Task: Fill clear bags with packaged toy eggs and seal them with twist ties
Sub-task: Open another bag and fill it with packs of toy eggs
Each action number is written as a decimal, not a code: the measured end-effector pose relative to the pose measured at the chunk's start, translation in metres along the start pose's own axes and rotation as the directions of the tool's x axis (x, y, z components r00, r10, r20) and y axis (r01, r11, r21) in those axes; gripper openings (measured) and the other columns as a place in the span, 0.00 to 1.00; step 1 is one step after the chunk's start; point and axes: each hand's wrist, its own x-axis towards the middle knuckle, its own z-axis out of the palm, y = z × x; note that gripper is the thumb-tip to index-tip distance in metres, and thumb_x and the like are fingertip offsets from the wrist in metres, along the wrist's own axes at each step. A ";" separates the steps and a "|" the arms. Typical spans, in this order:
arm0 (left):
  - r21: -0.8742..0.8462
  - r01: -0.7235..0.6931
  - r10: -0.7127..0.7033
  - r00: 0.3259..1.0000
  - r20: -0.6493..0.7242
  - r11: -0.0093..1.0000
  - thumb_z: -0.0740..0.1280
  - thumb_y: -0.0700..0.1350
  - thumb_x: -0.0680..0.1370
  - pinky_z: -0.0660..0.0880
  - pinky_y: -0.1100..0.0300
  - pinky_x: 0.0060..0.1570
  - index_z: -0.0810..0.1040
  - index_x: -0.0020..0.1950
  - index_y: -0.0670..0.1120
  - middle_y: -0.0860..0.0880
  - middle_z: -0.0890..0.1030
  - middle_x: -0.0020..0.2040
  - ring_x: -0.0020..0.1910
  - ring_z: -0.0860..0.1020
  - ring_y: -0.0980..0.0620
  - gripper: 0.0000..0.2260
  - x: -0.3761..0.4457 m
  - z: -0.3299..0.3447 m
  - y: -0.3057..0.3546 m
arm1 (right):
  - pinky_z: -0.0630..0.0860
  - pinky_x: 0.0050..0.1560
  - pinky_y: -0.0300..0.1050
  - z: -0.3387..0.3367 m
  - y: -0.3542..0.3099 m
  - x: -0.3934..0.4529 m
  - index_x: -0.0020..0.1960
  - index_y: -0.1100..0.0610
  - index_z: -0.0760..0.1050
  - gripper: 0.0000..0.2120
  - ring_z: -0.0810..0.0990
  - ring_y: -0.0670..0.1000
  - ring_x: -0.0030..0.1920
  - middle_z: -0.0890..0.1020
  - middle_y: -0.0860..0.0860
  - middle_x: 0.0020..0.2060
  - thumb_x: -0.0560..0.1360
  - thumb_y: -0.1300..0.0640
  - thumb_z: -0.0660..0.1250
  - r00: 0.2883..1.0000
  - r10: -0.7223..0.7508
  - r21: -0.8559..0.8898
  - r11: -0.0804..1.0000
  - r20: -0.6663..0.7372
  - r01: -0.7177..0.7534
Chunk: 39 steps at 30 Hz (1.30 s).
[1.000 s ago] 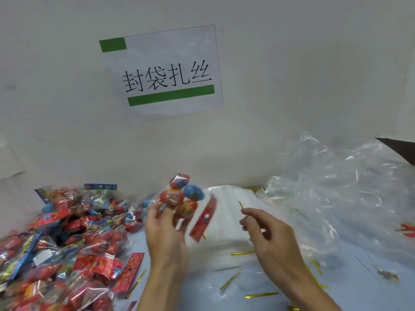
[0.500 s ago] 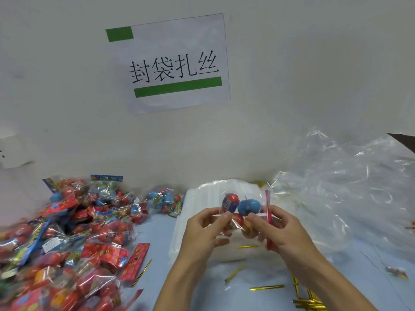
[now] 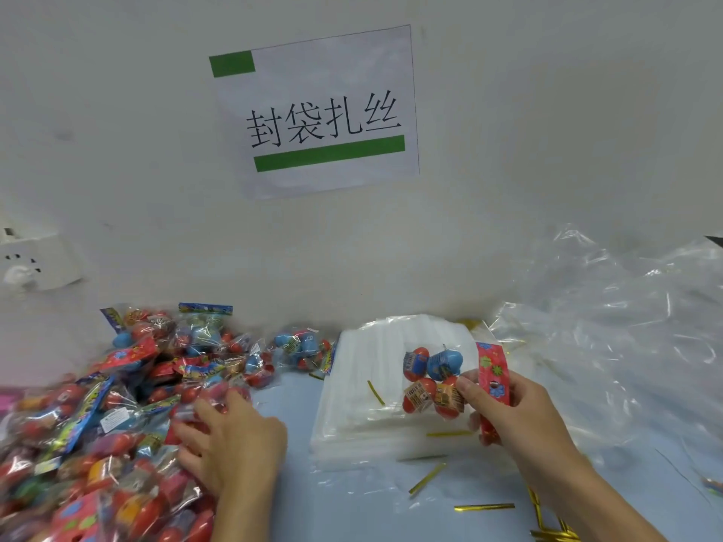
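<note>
Nearest the camera, thin gold twist ties (image 3: 427, 478) lie scattered on the pale blue tabletop (image 3: 297, 389); about six show singly, plus a tangle at the bottom edge too bunched to count. The left hand (image 3: 231, 447) rests fingers spread and relaxed on the big heap of bagged red and blue toy eggs (image 3: 98, 416); its fingertips are blurred and partly buried in cellophane, so no grasp can be made out. The right hand (image 3: 520, 420) pinches one small clear packet of four toy eggs (image 3: 432, 379) by its red flowered header card (image 3: 493, 375), the eggs hanging left of thumb and forefinger. Behind sits one white stack of flat clear bags (image 3: 391, 346), crumpled clear plastic sheeting (image 3: 626, 326) at right, then one printed paper sign (image 3: 324, 111) on the wall.
</note>
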 end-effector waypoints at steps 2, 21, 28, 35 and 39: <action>0.105 -0.028 0.021 0.997 0.070 0.994 0.64 0.47 0.78 0.56 0.46 0.71 0.67 0.71 0.54 0.45 0.57 0.78 0.74 0.60 0.38 0.21 -0.006 0.006 0.001 | 0.75 0.29 0.40 0.001 0.000 0.000 0.46 0.55 0.84 0.03 0.78 0.49 0.29 0.84 0.60 0.35 0.75 0.55 0.74 1.000 0.000 -0.007 1.000 0.012 0.000; -0.107 -0.089 0.079 0.992 -0.095 0.990 0.69 0.52 0.78 0.60 0.46 0.62 0.78 0.63 0.53 0.46 0.77 0.62 0.65 0.66 0.43 0.13 -0.008 0.007 0.012 | 0.78 0.34 0.40 0.000 0.003 0.001 0.43 0.52 0.85 0.03 0.83 0.45 0.34 0.86 0.52 0.36 0.74 0.54 0.74 1.000 -0.002 -0.004 1.000 0.023 0.002; -0.784 -0.084 0.157 0.988 0.017 0.614 0.65 0.51 0.81 0.74 0.53 0.44 0.75 0.44 0.50 0.44 0.82 0.49 0.45 0.78 0.47 0.08 -0.017 -0.013 0.041 | 0.84 0.49 0.60 -0.001 0.005 0.005 0.48 0.57 0.81 0.01 0.86 0.61 0.46 0.86 0.57 0.42 0.77 0.60 0.71 0.992 -0.021 0.105 0.994 -0.128 0.035; -0.757 -0.233 0.556 0.806 0.201 0.611 0.66 0.60 0.78 0.80 0.58 0.40 0.71 0.49 0.55 0.51 0.81 0.36 0.36 0.82 0.53 0.11 -0.094 0.007 0.098 | 0.82 0.54 0.54 0.014 -0.001 -0.007 0.56 0.45 0.78 0.13 0.86 0.51 0.51 0.86 0.48 0.48 0.79 0.63 0.68 0.989 -0.145 0.036 0.989 -0.033 0.146; -0.732 -0.294 0.534 0.838 0.112 0.615 0.63 0.61 0.79 0.79 0.44 0.43 0.69 0.47 0.52 0.45 0.82 0.36 0.37 0.82 0.42 0.13 -0.095 0.012 0.098 | 0.81 0.48 0.50 0.009 -0.010 -0.010 0.61 0.53 0.76 0.10 0.86 0.52 0.54 0.86 0.51 0.53 0.81 0.57 0.64 0.985 -0.055 0.258 0.966 0.161 0.011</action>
